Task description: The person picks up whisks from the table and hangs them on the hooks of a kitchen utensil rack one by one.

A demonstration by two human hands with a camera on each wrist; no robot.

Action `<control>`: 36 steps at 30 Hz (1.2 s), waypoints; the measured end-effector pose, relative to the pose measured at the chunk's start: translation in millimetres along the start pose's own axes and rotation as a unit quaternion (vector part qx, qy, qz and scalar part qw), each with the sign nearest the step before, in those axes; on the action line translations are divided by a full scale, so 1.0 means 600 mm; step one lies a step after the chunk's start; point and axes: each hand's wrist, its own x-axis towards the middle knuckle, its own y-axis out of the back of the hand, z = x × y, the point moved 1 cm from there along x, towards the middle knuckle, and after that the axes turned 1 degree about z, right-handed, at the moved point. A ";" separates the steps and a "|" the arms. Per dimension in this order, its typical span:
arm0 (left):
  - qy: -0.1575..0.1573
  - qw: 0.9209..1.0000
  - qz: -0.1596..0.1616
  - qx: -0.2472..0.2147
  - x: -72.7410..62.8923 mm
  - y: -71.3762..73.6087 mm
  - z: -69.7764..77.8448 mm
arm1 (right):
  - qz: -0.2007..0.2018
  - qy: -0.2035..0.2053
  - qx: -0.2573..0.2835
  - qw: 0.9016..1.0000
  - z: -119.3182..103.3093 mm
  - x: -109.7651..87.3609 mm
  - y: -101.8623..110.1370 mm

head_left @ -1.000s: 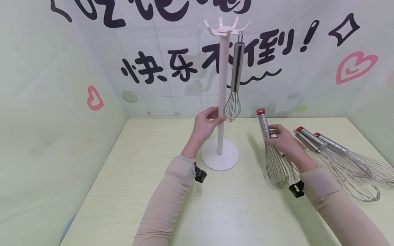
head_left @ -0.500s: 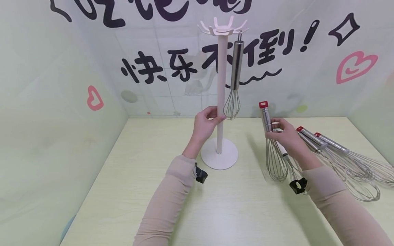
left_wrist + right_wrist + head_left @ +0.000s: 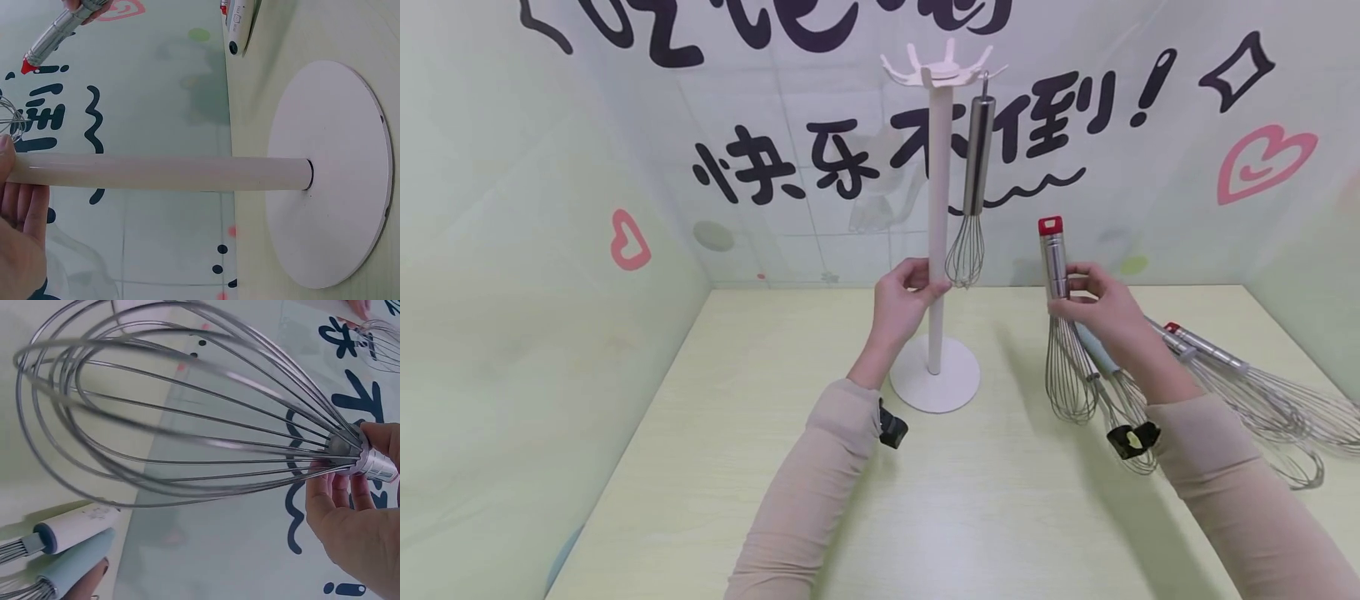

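The pale wood-grained table [image 3: 700,467] reaches to the far wall [image 3: 835,258], which carries big black Chinese characters [image 3: 843,162]. On the right part of this wall is a large pink heart [image 3: 1225,173]; a smaller heart [image 3: 617,246] is on the pale green left wall [image 3: 512,292]. The right wall [image 3: 1311,275] is similarly pale. Soft light shines on the near tabletop

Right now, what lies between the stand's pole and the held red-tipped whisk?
In the head view, the hanging whisk is between the pole and the held red-tipped whisk; lower down, the stretch is bare tabletop.
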 end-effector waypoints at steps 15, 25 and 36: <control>-0.005 1.000 0.024 -0.010 -0.003 -0.010 0.004 | -0.001 -0.019 0.061 0.998 -0.039 -0.009 0.013; 0.008 0.999 0.029 -0.024 -0.005 -0.018 0.005 | 0.010 0.042 0.066 0.997 -0.058 -0.009 0.021; 0.015 0.999 0.036 -0.033 -0.009 -0.023 0.008 | 0.023 0.066 0.093 0.993 -0.079 -0.008 0.027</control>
